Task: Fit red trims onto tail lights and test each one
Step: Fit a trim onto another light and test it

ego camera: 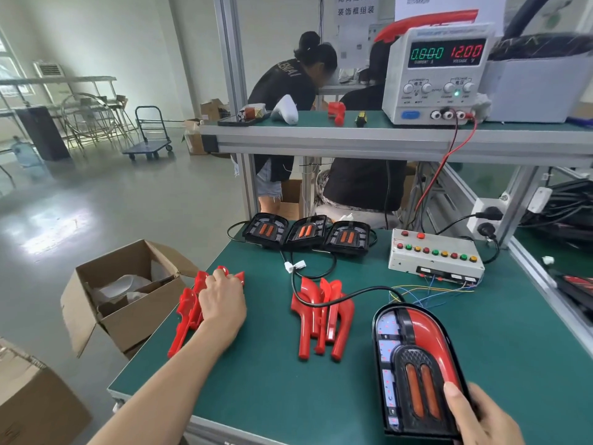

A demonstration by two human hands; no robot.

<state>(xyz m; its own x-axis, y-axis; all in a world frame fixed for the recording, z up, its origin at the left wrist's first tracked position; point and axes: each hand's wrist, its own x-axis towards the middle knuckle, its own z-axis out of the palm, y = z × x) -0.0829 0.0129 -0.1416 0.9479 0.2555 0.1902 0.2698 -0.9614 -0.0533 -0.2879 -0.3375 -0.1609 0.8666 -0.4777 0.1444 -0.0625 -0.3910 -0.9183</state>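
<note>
Green matting covers the workbench point(256, 380). Left hand point(221, 303) lies on the left pile of glossy red plastic trims point(187, 311), fingers curled over their far ends. Middle pile of red trims point(321, 319) runs near-to-far, a black cable point(337, 300) across it. Right hand point(478, 419) grips the black tail light point(414, 370) with one red trim fitted, its rounded end pointing away.

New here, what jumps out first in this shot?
The tail light at the near right, held by the right hand, already wears a red trim on its right side. Two piles of loose red trims lie on the green table: the left pile under the left hand, the middle pile with a black cable across it. The power supply on the upper shelf reads 12.00.
</note>
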